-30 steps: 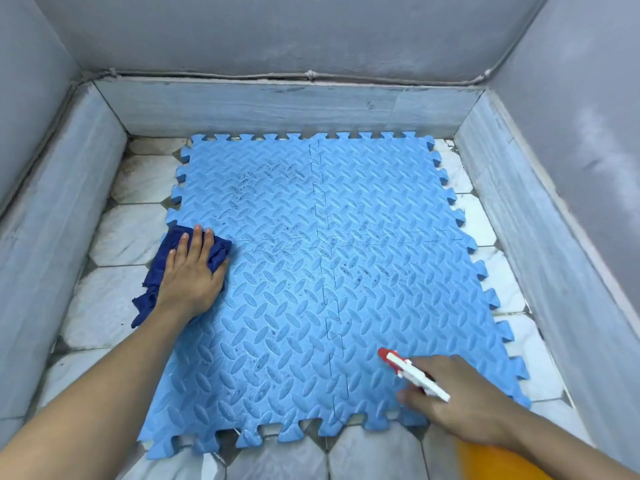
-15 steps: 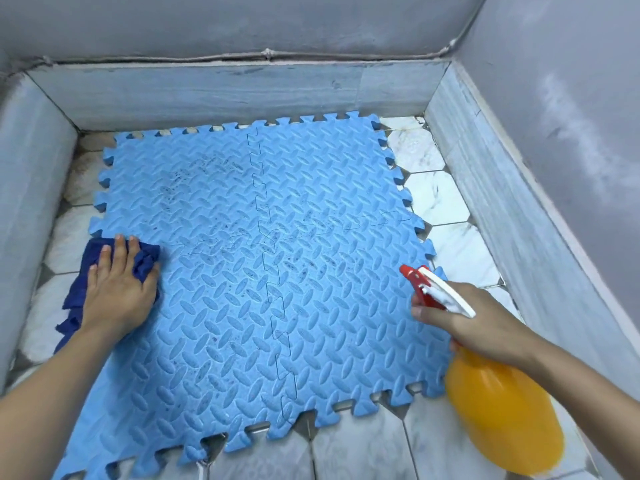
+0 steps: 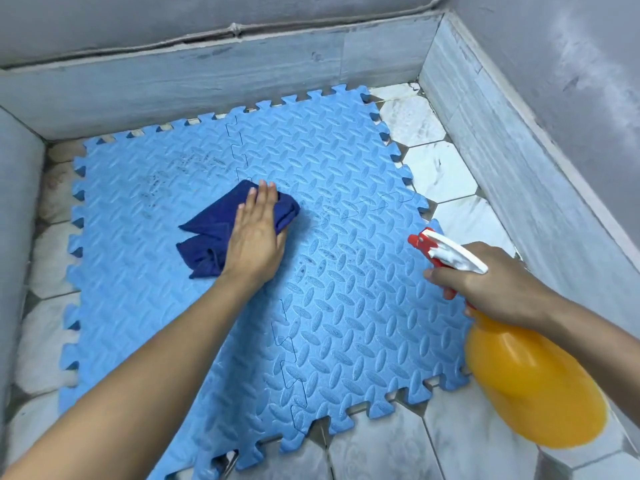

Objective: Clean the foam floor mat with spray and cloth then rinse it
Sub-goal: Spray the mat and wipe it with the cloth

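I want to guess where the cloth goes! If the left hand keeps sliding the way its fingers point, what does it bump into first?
Probably nothing soon: the left hand points up the blue mat, over bare foam, toward the grey back wall.

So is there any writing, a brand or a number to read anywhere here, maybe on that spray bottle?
None: the orange plastic spray bottle shows no label, and the blue foam floor mat, the dark blue cloth and the grey walls carry no text.

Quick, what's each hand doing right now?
Left hand: open, flat, pressing the cloth onto the mat.
Right hand: closed around the spray bottle.
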Tool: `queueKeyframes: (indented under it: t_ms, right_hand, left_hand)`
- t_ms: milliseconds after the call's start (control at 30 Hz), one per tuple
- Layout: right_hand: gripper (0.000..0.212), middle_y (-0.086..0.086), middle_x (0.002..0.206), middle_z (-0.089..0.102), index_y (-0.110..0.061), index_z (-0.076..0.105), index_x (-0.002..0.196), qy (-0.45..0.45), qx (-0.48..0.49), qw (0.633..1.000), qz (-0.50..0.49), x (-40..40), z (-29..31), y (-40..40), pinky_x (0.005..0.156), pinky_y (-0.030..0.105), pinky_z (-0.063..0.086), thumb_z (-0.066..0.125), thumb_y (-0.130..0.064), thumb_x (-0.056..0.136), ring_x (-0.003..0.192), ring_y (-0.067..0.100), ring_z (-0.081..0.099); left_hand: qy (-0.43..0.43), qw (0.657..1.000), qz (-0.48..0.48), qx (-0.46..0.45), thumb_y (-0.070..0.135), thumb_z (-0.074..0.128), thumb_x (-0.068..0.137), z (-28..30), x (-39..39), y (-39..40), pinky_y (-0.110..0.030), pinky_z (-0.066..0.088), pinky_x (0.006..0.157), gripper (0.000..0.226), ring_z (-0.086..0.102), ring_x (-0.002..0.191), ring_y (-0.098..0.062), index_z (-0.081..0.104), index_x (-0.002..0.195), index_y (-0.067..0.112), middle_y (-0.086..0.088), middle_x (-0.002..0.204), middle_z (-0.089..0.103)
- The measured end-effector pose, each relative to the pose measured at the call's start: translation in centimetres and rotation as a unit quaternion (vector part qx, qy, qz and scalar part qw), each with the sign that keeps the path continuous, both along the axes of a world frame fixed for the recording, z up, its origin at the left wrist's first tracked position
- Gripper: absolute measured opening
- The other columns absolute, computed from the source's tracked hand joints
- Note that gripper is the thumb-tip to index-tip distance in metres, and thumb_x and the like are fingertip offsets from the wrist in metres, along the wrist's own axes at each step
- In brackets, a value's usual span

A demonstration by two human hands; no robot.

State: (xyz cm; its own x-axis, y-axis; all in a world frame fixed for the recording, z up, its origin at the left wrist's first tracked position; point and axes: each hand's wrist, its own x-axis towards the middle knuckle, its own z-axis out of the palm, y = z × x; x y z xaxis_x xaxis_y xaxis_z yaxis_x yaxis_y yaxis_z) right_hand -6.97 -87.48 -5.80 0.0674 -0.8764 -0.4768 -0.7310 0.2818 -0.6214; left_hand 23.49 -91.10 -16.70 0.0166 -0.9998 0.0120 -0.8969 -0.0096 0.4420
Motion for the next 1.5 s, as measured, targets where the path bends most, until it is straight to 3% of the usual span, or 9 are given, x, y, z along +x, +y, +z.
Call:
queueKeyframes:
  t_ms: [400,533,667,833,967,1133,1233,1367,1500]
  right_hand:
    - [0.007,0.007,0.071,0.068,-0.016,0.064,0.077,0.006,-0.048,0.999,0.005,-4.6,0.8,1.8,0.053,0.040,0.053,0.067,-0.018,0.084,0.056,0.020,0.062]
    - [0.025,-0.016,0.076,0.068,-0.037,0.066,0.084,-0.066,-0.150,0.984,-0.065,-9.1,2.9,2.8,0.048,0.016,0.048,0.060,-0.013,0.080,0.058,0.005,0.063]
    - [0.022,-0.006,0.108,0.067,-0.027,0.060,0.104,-0.088,-0.267,0.946,-0.163,-12.8,3.4,4.5,0.072,0.028,0.054,0.067,-0.016,0.086,0.094,0.013,0.065]
    - [0.085,-0.007,0.127,0.055,-0.009,0.041,0.141,-0.105,-0.254,0.939,-0.206,-13.9,3.2,6.0,0.100,0.019,0.043,0.085,-0.024,0.070,0.117,0.002,0.053]
    - [0.102,-0.011,0.155,0.031,-0.022,0.013,0.156,-0.080,-0.125,0.984,-0.102,-15.4,4.7,8.1,0.118,0.037,0.030,0.077,-0.007,0.078,0.143,0.001,0.028]
    - [0.078,-0.009,0.156,0.035,-0.013,0.022,0.155,-0.109,-0.382,0.898,-0.190,-13.0,10.2,7.6,0.118,0.035,0.028,0.054,-0.015,0.084,0.143,0.000,0.030]
    - [0.068,-0.008,0.155,0.036,-0.011,0.023,0.154,-0.103,-0.441,0.883,-0.120,-7.0,10.9,4.2,0.118,0.036,0.029,0.050,-0.025,0.094,0.144,0.003,0.030]
    - [0.061,0.003,0.160,0.028,-0.009,0.023,0.154,-0.090,-0.395,0.914,0.001,2.9,4.8,-2.4,0.119,0.020,0.016,0.045,-0.029,0.100,0.150,0.013,0.016]
    - [0.061,0.001,0.166,-0.003,-0.019,0.004,0.157,0.148,-0.210,0.962,0.096,5.9,-5.8,-9.3,0.122,0.044,0.001,0.029,-0.037,0.105,0.152,0.019,-0.006]
  left_hand:
    - [-0.059,0.994,-0.079,0.050,0.044,0.034,0.099,-0.4,-6.9,-3.0,-0.044,-0.001,0.121,0.074,-0.004,0.149,-0.028,-0.003,0.154,0.010,-0.011,0.162,-0.003]
    - [-0.072,0.982,-0.164,0.058,0.063,0.038,0.091,0.8,-10.5,-3.9,-0.049,-0.009,0.116,0.092,-0.010,0.148,-0.030,-0.014,0.152,0.018,-0.009,0.162,-0.010]
    - [-0.074,0.959,-0.273,-0.011,0.065,0.029,0.091,3.5,-17.0,-4.7,-0.047,-0.008,0.118,0.088,-0.010,0.148,-0.028,-0.011,0.153,0.017,-0.008,0.162,-0.012]
    - [-0.066,0.939,-0.331,-0.059,0.058,0.031,0.094,5.6,-23.4,-4.2,-0.043,-0.005,0.118,0.083,-0.005,0.149,-0.025,-0.006,0.154,0.014,-0.009,0.162,-0.007]
    - [-0.066,0.943,-0.323,-0.054,0.057,0.030,0.095,5.5,-23.8,-3.7,-0.042,-0.005,0.119,0.082,-0.007,0.149,-0.024,-0.008,0.153,0.013,-0.007,0.162,-0.010]
    - [0.028,0.984,-0.172,-0.029,0.060,0.021,0.094,3.7,-16.7,-4.5,-0.041,-0.008,0.119,0.081,-0.010,0.149,-0.018,-0.006,0.153,0.013,-0.003,0.162,-0.011]
    - [-0.036,0.991,-0.090,0.094,0.073,0.018,0.083,1.3,-10.8,-4.0,-0.047,-0.011,0.117,0.097,-0.017,0.147,-0.024,-0.011,0.152,0.012,-0.006,0.161,-0.018]
    - [-0.072,0.975,-0.164,0.132,0.080,0.018,0.079,-0.7,-7.4,-2.7,-0.042,-0.013,0.118,0.103,-0.023,0.145,-0.017,-0.017,0.151,0.015,-0.001,0.159,-0.023]
    - [-0.050,0.972,-0.197,0.121,0.073,0.002,0.083,-0.5,-5.3,-3.5,-0.034,-0.013,0.118,0.090,-0.026,0.143,-0.007,-0.020,0.150,0.018,0.003,0.158,-0.025]
